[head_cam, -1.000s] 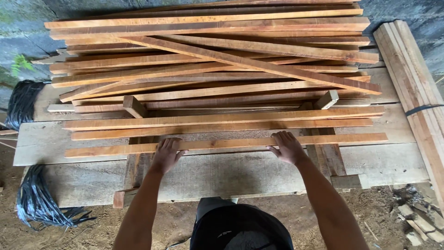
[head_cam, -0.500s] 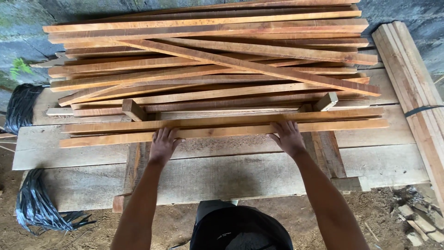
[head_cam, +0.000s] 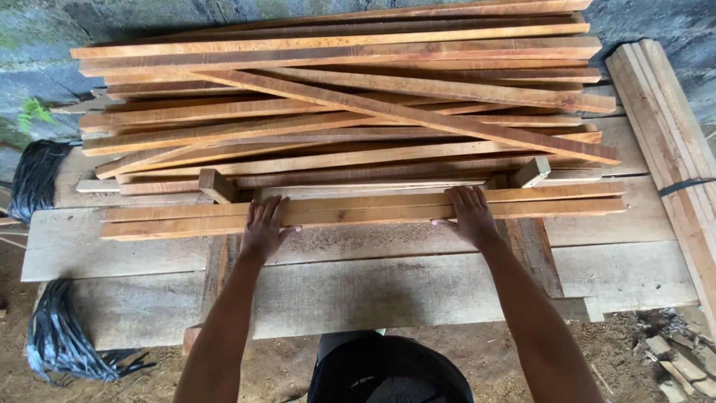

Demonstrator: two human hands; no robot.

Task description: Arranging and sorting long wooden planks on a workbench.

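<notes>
Nearest, the left hand [head_cam: 262, 227] and right hand [head_cam: 470, 215] lie flat, fingers spread, each grip gripping nothing, pressing on two long wooden strips [head_cam: 358, 211] lying side by side across the grey plank surface [head_cam: 388, 287]. Beyond, a loose stack of strips [head_cam: 343, 104] reaches the wall.

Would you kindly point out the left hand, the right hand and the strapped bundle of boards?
left hand [head_cam: 265, 226], head view, back of the hand.
right hand [head_cam: 470, 215], head view, back of the hand.
strapped bundle [head_cam: 667, 127], head view, top board.
</notes>
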